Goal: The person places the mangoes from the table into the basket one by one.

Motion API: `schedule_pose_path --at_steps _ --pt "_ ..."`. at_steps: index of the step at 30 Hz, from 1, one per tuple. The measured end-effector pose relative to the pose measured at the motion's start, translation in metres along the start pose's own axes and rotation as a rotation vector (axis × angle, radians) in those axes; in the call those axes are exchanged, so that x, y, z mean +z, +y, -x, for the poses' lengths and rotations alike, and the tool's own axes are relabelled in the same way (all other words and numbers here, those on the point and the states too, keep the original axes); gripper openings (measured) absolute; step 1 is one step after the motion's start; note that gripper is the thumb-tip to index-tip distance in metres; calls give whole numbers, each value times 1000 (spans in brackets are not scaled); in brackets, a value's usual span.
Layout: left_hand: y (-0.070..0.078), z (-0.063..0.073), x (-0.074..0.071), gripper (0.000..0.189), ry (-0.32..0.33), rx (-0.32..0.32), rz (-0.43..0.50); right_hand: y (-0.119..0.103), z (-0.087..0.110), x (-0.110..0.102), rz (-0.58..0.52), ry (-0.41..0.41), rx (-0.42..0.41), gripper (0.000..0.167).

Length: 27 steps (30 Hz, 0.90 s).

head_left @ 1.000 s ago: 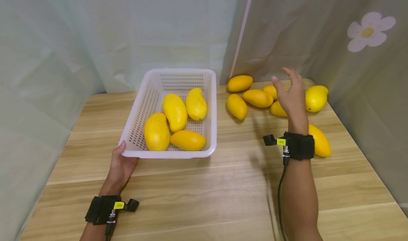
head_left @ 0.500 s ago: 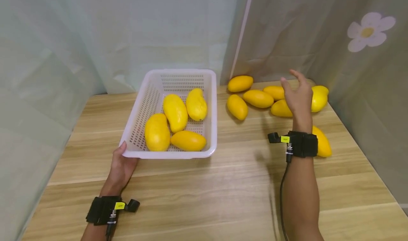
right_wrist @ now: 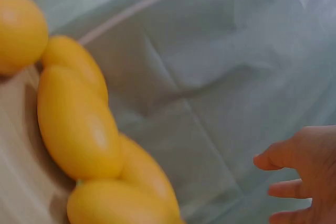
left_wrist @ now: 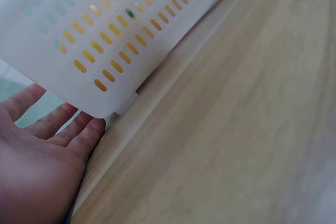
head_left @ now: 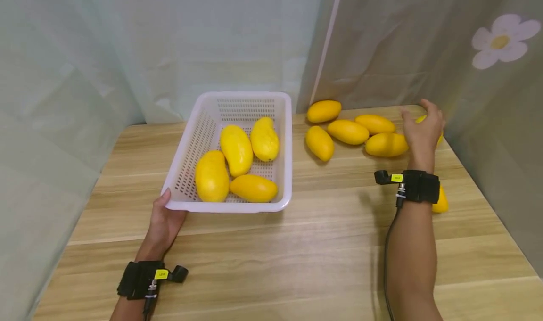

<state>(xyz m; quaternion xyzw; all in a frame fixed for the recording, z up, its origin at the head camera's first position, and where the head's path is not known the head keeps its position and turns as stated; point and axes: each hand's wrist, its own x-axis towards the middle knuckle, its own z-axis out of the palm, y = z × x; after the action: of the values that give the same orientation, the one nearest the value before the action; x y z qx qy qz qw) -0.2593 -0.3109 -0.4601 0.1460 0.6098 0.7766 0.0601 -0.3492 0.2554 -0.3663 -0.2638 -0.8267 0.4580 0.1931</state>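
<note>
Left hand (head_left: 164, 224) pinching white basket (head_left: 225, 207), long axis running away — right hand (head_left: 424, 131) spread at yellow mango (head_left: 420, 119), its axis hidden

Covered below by light wood-grain tbl (head_left: 322, 255), streaked approx. L to R, rounded at far corners. Walled L & back by pale grn-grey sheeting (head_left: 237, 38), softly creased; darker grey on R, past thin whitish stripe (head_left: 326, 43), slanting slightly. Marked upper R w/ white flower (head_left: 501, 42), 5-petalled, yellow in ctr.
</note>
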Motion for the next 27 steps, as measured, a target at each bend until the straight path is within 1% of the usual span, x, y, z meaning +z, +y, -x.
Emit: schedule_pose_path --at_steps 2,7,13,17,23,27 --pt "0 0 0 54 0 3 0 7 -4 -2 13 17 29 66" --pt "0 0 0 54 -3 5 3 28 -14 -3 -2 35 91 76" --pt "-1 0 -1 54 -1 -7 3 49 -17 -1 23 24 147 82" --pt "0 1 -2 53 4 -9 1 54 -20 -1 24 5 159 84" --pt "1 1 -1 53 -5 -1 1 57 -24 -5 -15 -72 214 87" --pt "0 1 0 53 0 -10 -4 62 -25 -4 34 -113 220 87"
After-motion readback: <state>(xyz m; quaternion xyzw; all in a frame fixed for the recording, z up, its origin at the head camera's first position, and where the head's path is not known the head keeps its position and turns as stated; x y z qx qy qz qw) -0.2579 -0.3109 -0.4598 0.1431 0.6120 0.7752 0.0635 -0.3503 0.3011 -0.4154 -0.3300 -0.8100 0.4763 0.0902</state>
